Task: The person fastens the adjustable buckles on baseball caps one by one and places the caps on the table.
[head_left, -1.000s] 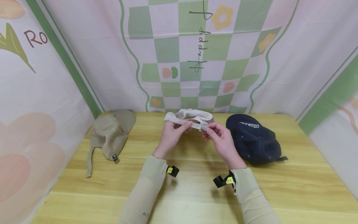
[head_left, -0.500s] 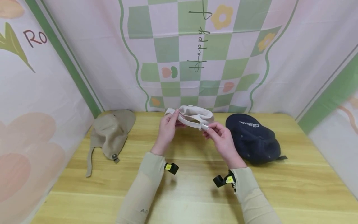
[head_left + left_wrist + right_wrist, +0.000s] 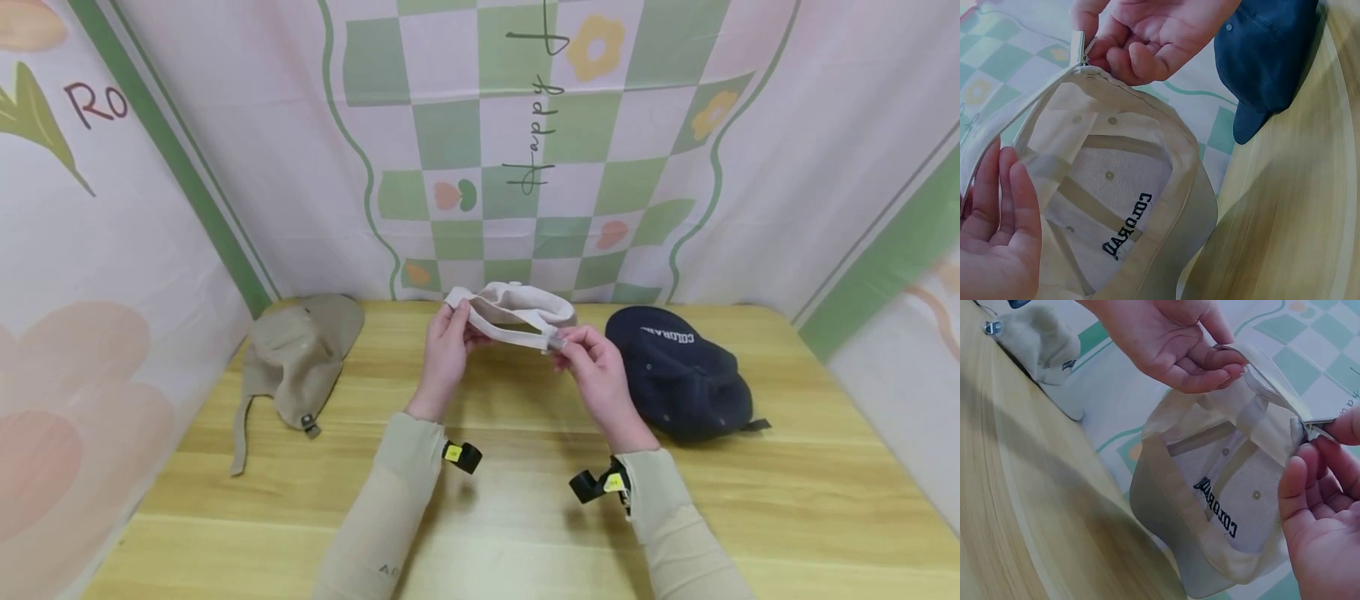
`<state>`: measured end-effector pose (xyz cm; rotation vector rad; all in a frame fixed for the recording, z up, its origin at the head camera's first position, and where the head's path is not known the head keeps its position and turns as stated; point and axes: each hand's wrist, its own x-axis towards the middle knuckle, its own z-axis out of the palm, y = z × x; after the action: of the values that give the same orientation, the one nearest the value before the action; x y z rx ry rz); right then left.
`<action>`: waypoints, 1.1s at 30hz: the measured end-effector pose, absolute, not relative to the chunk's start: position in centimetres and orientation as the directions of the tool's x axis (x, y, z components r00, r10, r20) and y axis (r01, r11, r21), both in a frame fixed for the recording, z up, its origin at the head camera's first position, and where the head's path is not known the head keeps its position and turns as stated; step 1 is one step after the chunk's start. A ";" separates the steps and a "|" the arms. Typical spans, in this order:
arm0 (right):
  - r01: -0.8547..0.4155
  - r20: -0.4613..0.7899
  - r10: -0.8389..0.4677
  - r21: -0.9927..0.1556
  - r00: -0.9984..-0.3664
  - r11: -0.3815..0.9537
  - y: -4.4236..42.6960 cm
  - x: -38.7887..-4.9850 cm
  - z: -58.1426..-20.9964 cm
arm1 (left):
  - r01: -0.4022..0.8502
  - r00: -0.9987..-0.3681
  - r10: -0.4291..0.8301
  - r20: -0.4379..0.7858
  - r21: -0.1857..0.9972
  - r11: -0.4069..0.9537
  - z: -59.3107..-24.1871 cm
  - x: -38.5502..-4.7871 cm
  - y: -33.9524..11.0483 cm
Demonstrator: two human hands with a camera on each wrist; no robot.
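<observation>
A cream baseball cap (image 3: 525, 302) is held up above the table, its back opening facing me. My left hand (image 3: 442, 360) pinches the left end of its adjustable strap (image 3: 512, 336) between thumb and fingers. At the strap's other end, my right hand (image 3: 600, 375) pinches the metal buckle (image 3: 1320, 423). The strap bows out from the cap, leaving a gap behind it. Inside the crown, the back of some dark embroidered lettering (image 3: 1127, 226) shows in the left wrist view. The cap's brim (image 3: 1160, 519) points down and away in the right wrist view.
On the wooden table (image 3: 517, 533), a khaki cap (image 3: 296, 354) lies to the left with its strap hanging loose. A navy cap (image 3: 678, 375) with white lettering lies close to my right hand. A patterned curtain (image 3: 510, 125) stands behind the table.
My left hand has slid left along the strap, away from the buckle. The strap now bows out more, and its gap to the cap is wider. The right hand keeps its pinch.
</observation>
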<state>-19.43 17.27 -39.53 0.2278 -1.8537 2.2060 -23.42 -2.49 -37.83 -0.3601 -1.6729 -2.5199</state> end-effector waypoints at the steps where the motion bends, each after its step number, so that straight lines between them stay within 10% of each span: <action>1: -0.291 0.279 0.094 -0.942 -0.956 -0.166 17.2 -19.4 -39.5 | 0.210 -0.968 0.045 0.247 0.895 -0.394 -37.9 -23.4 -2.5; 33: -0.311 0.291 0.122 -0.926 -0.949 -0.215 16.4 -19.0 -40.1 | 0.263 -0.960 -0.011 0.280 0.888 -0.377 -38.3 -23.1 -2.0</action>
<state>-19.01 16.37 -40.11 0.2237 -1.7647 2.2414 -23.13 -2.01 -38.32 -0.3413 -1.6470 -2.4536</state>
